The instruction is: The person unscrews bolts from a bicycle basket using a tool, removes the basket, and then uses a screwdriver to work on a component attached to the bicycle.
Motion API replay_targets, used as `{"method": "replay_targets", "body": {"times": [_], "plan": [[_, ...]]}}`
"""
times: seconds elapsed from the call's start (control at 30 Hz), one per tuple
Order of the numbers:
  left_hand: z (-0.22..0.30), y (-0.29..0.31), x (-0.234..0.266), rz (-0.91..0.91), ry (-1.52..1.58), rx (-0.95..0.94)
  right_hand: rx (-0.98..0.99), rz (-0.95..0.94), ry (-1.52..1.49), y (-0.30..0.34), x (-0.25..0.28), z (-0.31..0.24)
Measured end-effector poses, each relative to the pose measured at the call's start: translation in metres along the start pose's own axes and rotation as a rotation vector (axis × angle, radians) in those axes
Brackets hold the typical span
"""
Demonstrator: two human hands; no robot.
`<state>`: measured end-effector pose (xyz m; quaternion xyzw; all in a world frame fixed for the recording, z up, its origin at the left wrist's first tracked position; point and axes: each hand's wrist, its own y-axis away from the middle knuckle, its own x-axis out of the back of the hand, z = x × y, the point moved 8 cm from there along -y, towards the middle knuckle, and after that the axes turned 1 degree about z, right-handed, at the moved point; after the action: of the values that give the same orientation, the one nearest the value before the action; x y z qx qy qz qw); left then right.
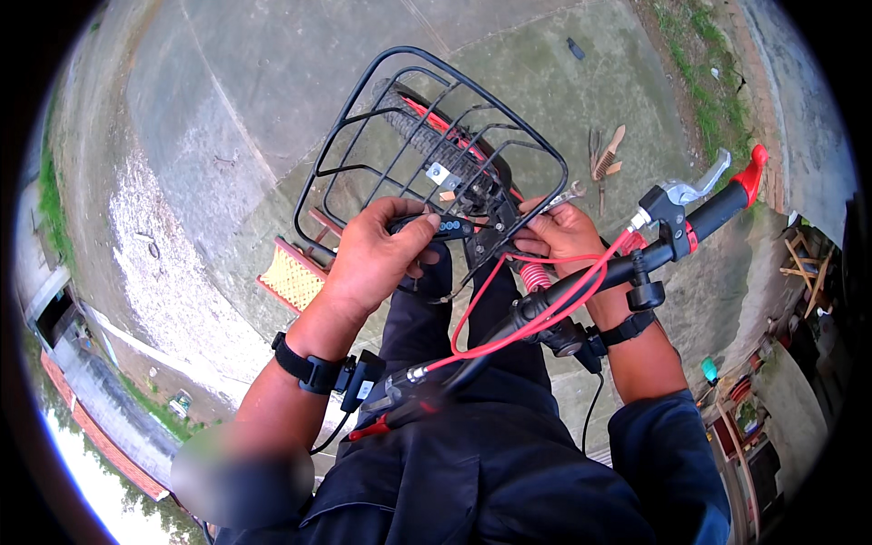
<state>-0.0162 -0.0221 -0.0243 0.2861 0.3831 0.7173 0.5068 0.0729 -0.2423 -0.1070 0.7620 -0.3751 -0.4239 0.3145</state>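
Note:
A black wire bicycle basket point(363, 145) sits over the front tyre point(420, 136). My left hand point(377, 254) grips a dark handled tool point(445, 225) at the basket's rear edge. My right hand point(563, 232) holds a small silver spanner point(565, 194) at the basket's mounting bracket point(490, 238). The black handlebar point(627, 265) with its red-tipped grip point(752, 171) and silver brake lever point(699, 186) crosses in front of my right wrist. Red cables point(509, 309) loop below both hands.
Pliers and a brush-like tool point(604, 159) lie on the concrete beyond the basket. A low yellow woven stool point(292, 277) stands to the left. Grass point(718, 100) edges the slab at the right, with wooden furniture point(804, 263) further right.

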Motion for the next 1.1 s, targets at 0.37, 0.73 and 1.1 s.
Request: {"method": "replay_targets", "body": {"times": [0.37, 0.73, 1.1], "plan": [[0.004, -0.005, -0.005, 0.000, -0.033, 0.006, 0.017, 0.005, -0.041, 0.002, 0.000, 0.002], [0.037, -0.012, -0.006, -0.080, -0.432, 0.080, 0.031, 0.037, -0.025, 0.005, -0.002, 0.000], [0.086, -0.013, -0.025, -0.135, -0.881, -0.532, 0.026, 0.014, -0.126, 0.003, -0.002, 0.004]]}}
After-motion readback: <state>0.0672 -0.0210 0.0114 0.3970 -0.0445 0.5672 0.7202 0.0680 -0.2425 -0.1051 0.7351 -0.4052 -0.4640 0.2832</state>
